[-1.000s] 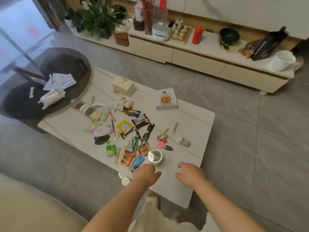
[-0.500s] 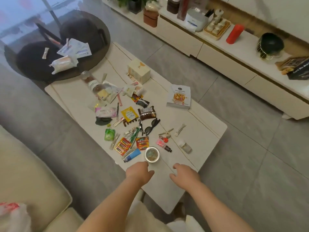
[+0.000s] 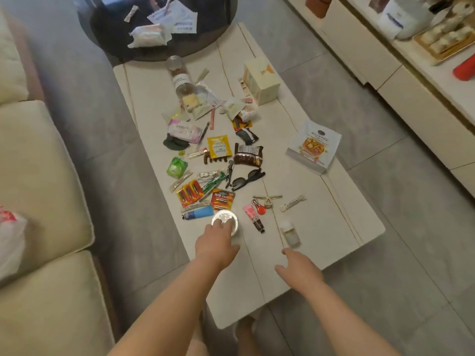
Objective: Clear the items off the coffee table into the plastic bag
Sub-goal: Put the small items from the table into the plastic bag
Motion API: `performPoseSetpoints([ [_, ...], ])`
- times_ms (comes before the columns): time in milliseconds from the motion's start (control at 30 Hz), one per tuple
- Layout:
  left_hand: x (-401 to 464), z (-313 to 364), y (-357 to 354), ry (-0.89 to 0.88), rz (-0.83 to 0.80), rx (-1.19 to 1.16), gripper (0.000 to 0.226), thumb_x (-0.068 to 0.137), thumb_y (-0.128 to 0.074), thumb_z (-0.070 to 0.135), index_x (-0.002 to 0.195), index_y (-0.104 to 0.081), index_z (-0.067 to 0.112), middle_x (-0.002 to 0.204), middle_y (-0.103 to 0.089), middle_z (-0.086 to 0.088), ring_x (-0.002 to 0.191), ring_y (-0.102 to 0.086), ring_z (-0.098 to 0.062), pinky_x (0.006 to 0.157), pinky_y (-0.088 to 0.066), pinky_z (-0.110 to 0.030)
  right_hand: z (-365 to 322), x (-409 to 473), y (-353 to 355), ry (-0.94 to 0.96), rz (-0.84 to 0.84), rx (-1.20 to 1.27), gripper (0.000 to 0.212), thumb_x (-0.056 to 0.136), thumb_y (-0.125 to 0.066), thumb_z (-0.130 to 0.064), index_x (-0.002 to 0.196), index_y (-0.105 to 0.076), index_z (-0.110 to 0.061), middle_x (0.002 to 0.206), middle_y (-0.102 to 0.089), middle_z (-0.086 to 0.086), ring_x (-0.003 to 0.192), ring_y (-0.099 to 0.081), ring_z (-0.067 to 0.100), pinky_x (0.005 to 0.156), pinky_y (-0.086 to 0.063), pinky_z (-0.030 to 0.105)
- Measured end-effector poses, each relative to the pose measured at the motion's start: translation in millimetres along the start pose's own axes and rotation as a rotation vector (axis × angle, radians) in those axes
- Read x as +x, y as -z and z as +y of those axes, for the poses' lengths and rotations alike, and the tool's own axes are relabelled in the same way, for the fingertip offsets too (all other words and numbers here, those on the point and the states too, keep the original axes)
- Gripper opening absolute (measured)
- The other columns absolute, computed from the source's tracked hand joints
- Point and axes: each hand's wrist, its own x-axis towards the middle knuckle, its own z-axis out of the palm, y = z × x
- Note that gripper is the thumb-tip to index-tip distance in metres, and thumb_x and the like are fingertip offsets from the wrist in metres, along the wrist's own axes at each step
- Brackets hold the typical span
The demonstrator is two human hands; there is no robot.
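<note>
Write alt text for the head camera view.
A person's left hand reaches onto a small round tin on a white coffee table strewn with small items; the right hand hovers nearby. A plastic bag lies on the sofa.
</note>
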Motion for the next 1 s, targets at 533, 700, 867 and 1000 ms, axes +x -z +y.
performPoseSetpoints([
  [533, 81.9, -14.3, -59.5, 0.036, 0.097, 0.057, 0.082, 0.092, -0.059, 0.03, 0.151, -0.003, 0.03, 0.161, 0.007, -0.008, 0.148, 0.003, -0.035, 0.116, -0.023, -0.051, 22.5, 115.7, -30.9, -0.041, 0.086, 0.022, 0.063, 0.09, -0.054, -0.035, 0.145, -0.027, -0.02, 0.146, -0.035, 0.006, 0.131, -0.038, 0.027, 0.099, -0.043, 0.041],
  [700, 98.9, -10.4, -66.3, -0.012, 0.241, 0.011, 0.085, 0.085, -0.067, 0.031, 0.15, -0.012, 0.026, 0.157, -0.01, -0.008, 0.146, -0.012, -0.031, 0.111, -0.035, -0.041, 27.3, 144.2, -41.5, -0.062, 0.151, -0.017, 0.066, 0.091, -0.052, -0.028, 0.148, -0.02, -0.021, 0.152, -0.023, 0.008, 0.137, -0.026, 0.029, 0.102, -0.041, 0.04],
  [867, 106.9, 1.4, -73.5, -0.061, 0.264, -0.031, 0.083, 0.088, -0.063, 0.035, 0.15, -0.01, 0.025, 0.159, -0.005, -0.002, 0.145, -0.01, -0.027, 0.104, -0.043, -0.036, 35.3, 166.3, -50.5, -0.133, 0.165, -0.015, 0.073, 0.093, -0.049, -0.016, 0.15, -0.005, -0.029, 0.159, 0.002, 0.009, 0.144, -0.012, 0.031, 0.107, -0.034, 0.042],
  [1000, 111.3, 3.9, -75.8, -0.082, 0.259, -0.016, 0.087, 0.087, -0.063, 0.034, 0.151, -0.004, 0.028, 0.158, -0.005, -0.001, 0.144, -0.012, -0.027, 0.102, -0.045, -0.037, 40.6, 174.7, -59.5, -0.173, 0.136, 0.003, 0.075, 0.091, -0.047, -0.005, 0.149, -0.008, -0.031, 0.157, 0.001, 0.009, 0.136, -0.028, 0.031, 0.102, -0.039, 0.041],
])
